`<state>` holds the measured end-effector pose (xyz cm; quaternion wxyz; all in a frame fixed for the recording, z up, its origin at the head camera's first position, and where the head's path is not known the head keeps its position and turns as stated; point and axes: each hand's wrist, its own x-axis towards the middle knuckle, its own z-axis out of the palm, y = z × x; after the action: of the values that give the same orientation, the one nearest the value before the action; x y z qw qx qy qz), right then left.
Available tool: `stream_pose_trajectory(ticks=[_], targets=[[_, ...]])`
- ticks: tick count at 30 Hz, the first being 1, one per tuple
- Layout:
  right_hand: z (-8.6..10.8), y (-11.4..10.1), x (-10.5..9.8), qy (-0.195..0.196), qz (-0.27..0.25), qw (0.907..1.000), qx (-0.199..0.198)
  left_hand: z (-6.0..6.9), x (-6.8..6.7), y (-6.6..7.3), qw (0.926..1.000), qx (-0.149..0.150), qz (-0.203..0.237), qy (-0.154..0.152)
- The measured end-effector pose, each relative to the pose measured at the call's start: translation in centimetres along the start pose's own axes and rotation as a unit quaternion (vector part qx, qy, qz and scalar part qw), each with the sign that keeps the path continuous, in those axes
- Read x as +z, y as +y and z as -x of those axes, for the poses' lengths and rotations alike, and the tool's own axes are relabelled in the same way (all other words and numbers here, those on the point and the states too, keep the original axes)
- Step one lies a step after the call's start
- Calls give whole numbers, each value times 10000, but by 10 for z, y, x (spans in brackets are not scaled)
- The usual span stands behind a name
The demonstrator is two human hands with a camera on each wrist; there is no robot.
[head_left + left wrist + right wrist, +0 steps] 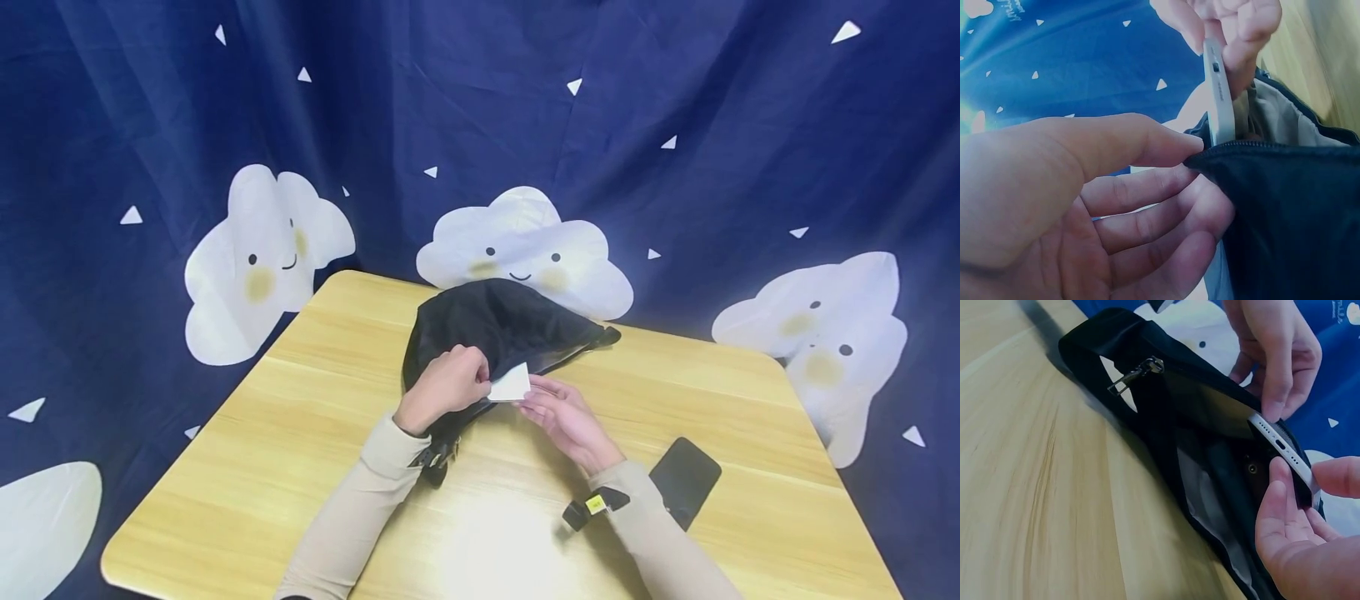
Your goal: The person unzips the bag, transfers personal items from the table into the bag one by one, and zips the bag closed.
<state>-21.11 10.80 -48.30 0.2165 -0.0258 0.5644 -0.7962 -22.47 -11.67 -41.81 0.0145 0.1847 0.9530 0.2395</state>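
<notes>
A black zippered bag [487, 321] lies on the table with its mouth unzipped. Its pale lining [1275, 115] shows in the left wrist view. My left hand [447, 383] pinches the bag's zipped edge between thumb and fingers. Between the thumb and fingers of my right hand [566, 423] is a white smartphone [1284, 449], its charging port and speaker holes facing outward. The phone stands at the bag's opening, its far end partly hidden behind the edge in the left wrist view. A metal zipper pull [1138, 375] hangs at one end of the opening.
A dark, flat, rounded rectangle [686, 479] lies beside my right forearm on the wooden table [285, 433]. Behind the table hangs a blue curtain [495, 100] with clouds and triangles. Each wrist wears a strapped camera.
</notes>
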Motion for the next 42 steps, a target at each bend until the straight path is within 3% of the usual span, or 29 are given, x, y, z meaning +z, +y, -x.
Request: stream_pose_trajectory(ticks=[17,27,35,42], targets=[[-6,9,9,263,-364,9990,56,0,0,1,10000,22,-73,14],[-5,4,19,276,-453,9986,73,-1,1,1,9999,39,-92,20],[-11,1,23,689,-1006,9925,94,-2,2,1,10000,0,-49,-11],[-12,-2,24,586,-1641,9843,282,-1,1,0,10000,7,-72,-14]])
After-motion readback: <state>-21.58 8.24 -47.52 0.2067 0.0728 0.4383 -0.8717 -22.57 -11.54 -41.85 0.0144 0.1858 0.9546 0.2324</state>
